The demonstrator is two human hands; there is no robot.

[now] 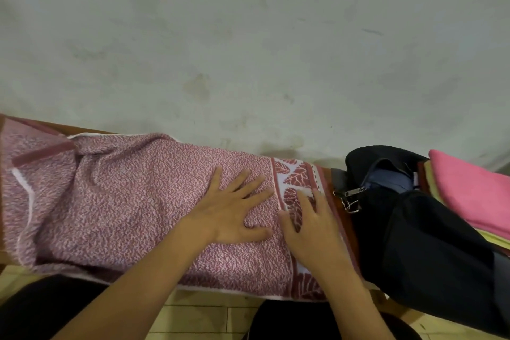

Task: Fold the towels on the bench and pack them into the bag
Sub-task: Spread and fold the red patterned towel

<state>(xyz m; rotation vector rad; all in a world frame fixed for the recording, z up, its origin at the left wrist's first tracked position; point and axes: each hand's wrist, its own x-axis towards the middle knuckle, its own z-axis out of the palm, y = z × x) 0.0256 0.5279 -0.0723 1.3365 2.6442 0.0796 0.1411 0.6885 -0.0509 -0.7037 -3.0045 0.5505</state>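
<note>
A pink-and-maroon speckled towel (124, 201) with a leaf-patterned border lies along the wooden bench (342, 218), its left end rumpled. My left hand (231, 212) presses flat on the towel with fingers spread. My right hand (311, 226) lies flat beside it, on the leaf border at the towel's right end. A black bag (419, 243) with an open zipper sits on the bench just right of the towel. Beyond the bag lies a stack of folded towels, a pink one (472, 193) on top and yellow ones beneath.
A stained grey wall (248, 50) runs right behind the bench. Yellowish floor tiles (204, 317) show below the bench's front edge, between my dark-clothed legs. The bag's metal zipper pull (356, 191) hangs toward the towel's end.
</note>
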